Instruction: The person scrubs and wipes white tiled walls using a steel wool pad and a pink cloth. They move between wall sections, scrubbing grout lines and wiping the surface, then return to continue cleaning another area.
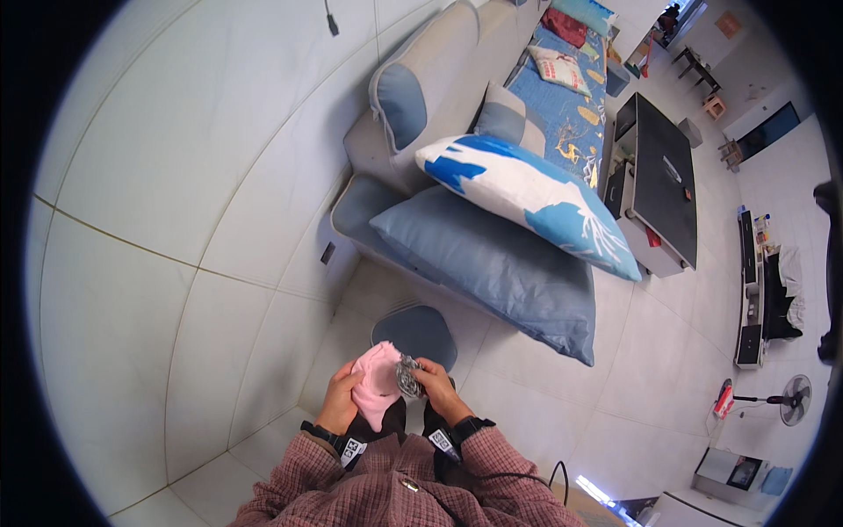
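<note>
A folded pink cloth (378,382) is gripped in my left hand (340,395), one corner hanging down. Between the thumb and fingers of my right hand (440,390) is a steel wool scouring pad (409,377), held against or just beside the cloth's right edge; I cannot tell if the two touch. Below both hands stands a grey-blue stool (416,332), partly covered by the cloth and the pad. My fingertips behind the cloth are hidden.
A grey sofa (435,66) runs along the tiled wall (132,171). On its near end lie a grey-blue cushion (500,263) and a blue-and-white pillow (527,197). A black-topped coffee table (662,171) stands beyond. At the right is a standing fan (793,400).
</note>
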A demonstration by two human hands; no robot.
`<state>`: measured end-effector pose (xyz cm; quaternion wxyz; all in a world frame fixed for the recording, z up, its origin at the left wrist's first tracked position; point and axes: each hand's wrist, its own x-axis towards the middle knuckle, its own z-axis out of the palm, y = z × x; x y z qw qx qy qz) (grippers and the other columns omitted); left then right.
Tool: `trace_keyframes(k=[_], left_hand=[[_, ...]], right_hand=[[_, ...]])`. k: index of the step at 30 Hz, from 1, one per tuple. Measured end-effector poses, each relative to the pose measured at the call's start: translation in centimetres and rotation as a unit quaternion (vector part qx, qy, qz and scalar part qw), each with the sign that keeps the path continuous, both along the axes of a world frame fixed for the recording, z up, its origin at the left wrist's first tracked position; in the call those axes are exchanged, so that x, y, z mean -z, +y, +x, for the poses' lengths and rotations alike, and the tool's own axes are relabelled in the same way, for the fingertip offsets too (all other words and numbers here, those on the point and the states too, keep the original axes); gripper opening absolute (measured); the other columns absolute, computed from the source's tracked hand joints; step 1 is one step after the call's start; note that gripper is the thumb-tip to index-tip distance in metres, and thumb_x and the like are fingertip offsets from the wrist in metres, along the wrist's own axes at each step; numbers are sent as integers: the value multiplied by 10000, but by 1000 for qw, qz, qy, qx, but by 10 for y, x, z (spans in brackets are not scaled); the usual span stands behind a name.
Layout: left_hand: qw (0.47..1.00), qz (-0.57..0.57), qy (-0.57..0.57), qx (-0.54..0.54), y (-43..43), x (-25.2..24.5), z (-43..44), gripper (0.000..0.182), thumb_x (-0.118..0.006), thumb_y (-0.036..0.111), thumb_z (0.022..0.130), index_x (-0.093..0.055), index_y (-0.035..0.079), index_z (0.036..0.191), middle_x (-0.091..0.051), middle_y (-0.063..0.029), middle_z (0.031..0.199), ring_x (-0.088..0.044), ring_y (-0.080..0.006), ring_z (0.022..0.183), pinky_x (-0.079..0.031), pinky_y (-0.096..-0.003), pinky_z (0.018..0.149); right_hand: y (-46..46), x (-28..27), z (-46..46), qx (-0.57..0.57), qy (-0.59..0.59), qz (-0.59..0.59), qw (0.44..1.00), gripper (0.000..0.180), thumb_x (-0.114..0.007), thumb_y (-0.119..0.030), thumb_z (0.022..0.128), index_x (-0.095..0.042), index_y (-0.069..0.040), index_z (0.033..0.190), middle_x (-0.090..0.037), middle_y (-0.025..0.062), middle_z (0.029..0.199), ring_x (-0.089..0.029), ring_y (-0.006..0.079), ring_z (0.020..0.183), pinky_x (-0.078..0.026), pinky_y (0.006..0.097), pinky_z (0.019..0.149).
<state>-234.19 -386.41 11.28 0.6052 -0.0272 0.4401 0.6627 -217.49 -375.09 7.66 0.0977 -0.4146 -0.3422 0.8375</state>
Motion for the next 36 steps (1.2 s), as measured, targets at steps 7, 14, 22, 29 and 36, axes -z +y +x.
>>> trace_keyframes(k=[7, 14, 22, 29, 36], left_hand=[[997, 34, 47, 43, 5, 4, 28, 349, -459, 45, 879, -474, -53, 1214, -560, -141, 1198, -557, -230, 1086, -425, -342, 967], [997, -71, -12, 36, -8, 13, 96, 347, -488, 52, 858, -499, -54, 1188, -595, -139, 1101, -603, -211, 980, -487, -331, 878], [985, -151, 42, 75, -52, 10, 123, 378, -545, 88, 813, -515, -59, 1160, -603, -107, 1051, -595, -151, 924, -464, -250, 834], [993, -111, -29, 24, -68, 27, 124, 408, -576, 81, 789, -518, -53, 1170, -593, -107, 1063, -581, -162, 955, -469, -253, 818], [988, -98, -73, -96, -102, 25, 100, 374, -520, 45, 811, -505, -62, 1168, -602, -128, 1030, -611, -191, 893, -509, -281, 751]], right_hand=[[8, -7, 49, 42, -8, 1, 999, 110, -584, -156, 835, -597, -122, 939, -575, -44, 769, -519, 59, 633, -416, 205, 533], [10, -4, 91, 12, 23, 8, 1000, 225, -574, -89, 844, -586, -24, 1058, -637, 38, 952, -613, 135, 846, -498, 276, 759], [-13, 0, 72, -124, 52, -36, 990, 329, -560, -64, 841, -563, 1, 1163, -623, 61, 1025, -606, 163, 921, -493, 304, 831], [-30, -5, 56, -115, -4, 0, 993, 296, -594, -92, 851, -568, 11, 1127, -628, 105, 1021, -615, 200, 924, -504, 335, 840], [-50, -5, 36, -105, -18, -13, 994, 240, -608, -118, 863, -556, -2, 1067, -606, 93, 1069, -594, 197, 930, -502, 364, 835]])
